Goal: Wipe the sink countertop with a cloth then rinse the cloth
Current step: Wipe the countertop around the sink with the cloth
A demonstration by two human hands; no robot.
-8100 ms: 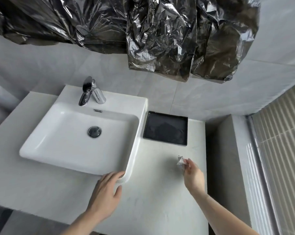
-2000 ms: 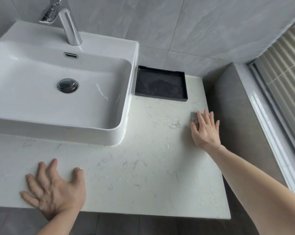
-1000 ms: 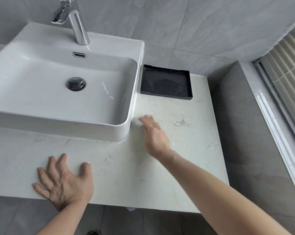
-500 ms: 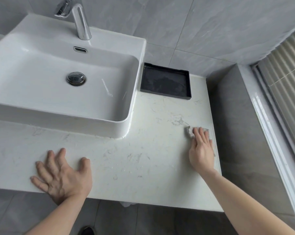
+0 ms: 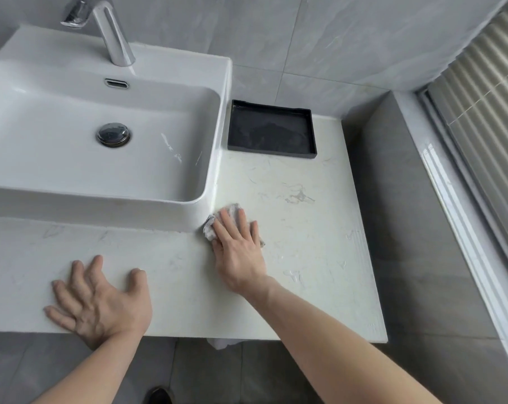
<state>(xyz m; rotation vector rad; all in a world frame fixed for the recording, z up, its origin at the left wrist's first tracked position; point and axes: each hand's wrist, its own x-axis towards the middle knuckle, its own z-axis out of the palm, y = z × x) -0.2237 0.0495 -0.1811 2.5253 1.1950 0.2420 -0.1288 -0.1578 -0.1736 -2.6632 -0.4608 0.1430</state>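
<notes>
Cloth (image 5: pixel 210 228), a small crumpled whitish-grey rag, lies flat on the white marble-veined stone countertop (image 5: pixel 319 243), touching the front right corner of the white rectangular ceramic basin (image 5: pixel 101 158) that sits on it. The right hand (image 5: pixel 238 246) presses down on the rag with the palm flat and the fingers (image 5: pixel 228 218) stretched out and close together, so only the rag's left and far edges show past them; the rag is pinned under the hand rather than pinched. The left hand (image 5: pixel 98 301) rests palm down near the front edge of the countertop, in front of the basin, fingers spread wide and holding nothing. A shallow black rectangular tray (image 5: pixel 271 128) stands at the back edge of the countertop, just beside the basin's right wall. A chrome tap (image 5: pixel 109 33) rises from the back rim of the basin, and a round chrome drain plug (image 5: pixel 113 135) sits in its floor. Small wet streaks glisten on the countertop towards its right edge.
</notes>
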